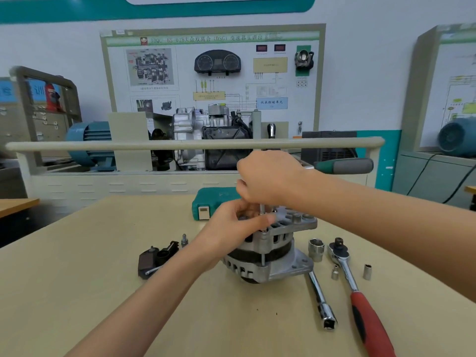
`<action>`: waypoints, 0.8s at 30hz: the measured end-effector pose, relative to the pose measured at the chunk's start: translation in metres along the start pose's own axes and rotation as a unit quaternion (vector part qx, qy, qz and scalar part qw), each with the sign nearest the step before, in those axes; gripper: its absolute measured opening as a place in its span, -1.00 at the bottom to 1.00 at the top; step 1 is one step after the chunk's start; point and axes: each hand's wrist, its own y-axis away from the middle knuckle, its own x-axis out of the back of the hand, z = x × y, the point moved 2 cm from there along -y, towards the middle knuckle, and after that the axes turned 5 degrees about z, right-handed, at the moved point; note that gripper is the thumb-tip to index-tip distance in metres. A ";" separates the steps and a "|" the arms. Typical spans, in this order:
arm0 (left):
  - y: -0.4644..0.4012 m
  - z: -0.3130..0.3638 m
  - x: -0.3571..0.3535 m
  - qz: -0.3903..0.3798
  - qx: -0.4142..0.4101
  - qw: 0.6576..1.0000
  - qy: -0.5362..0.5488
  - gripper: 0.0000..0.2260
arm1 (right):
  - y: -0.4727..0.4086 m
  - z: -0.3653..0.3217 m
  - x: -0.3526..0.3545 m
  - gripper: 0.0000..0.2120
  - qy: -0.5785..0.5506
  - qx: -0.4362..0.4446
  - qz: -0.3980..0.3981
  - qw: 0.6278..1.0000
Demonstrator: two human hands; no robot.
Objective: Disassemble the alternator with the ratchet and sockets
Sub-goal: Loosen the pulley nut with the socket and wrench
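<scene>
The alternator (270, 251) stands upright near the middle of the wooden table (103, 292), its finned silver housing facing the camera and a long through-bolt showing down its front side. The left hand (231, 228) rests on the alternator's top left edge, fingers curled over the rim and thumb pressed toward the tool shaft (262, 208) that rises from the top of the housing. Above the alternator, the right hand (270, 176) is closed around the head of a ratchet with a green and grey handle (343, 166), which sticks out to the right; the thin shaft runs down from that fist to the housing. Whether a socket sits on a bolt there cannot be told, since the fingers hide the joint. Just right of the alternator stands a large socket (316, 249), and beside that lies a second ratchet with a red handle (360, 300). A chrome extension bar (320, 300) lies from under the alternator's lower right flange toward the camera. Two small sockets (334, 272) (367, 271) stand either side of the red ratchet's shaft. Left of the alternator lie a black plastic part (154, 258) and a small bolt (184, 240). Behind the alternator sits a green tool case (213, 202).
</scene>
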 end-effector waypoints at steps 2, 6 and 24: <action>0.003 -0.001 0.006 -0.046 0.002 0.999 0.013 -0.86 | 0.002 0.002 -0.002 -0.72 -0.012 0.028 0.046 0.998; 0.009 -0.001 0.007 -0.080 -0.005 0.996 0.039 -0.80 | 0.009 0.004 -0.002 -0.75 -0.054 0.073 0.126 0.988; 0.005 0.002 0.001 -0.027 0.001 0.999 -0.017 -0.81 | 0.011 0.010 -0.003 -0.63 -0.067 0.067 0.104 0.990</action>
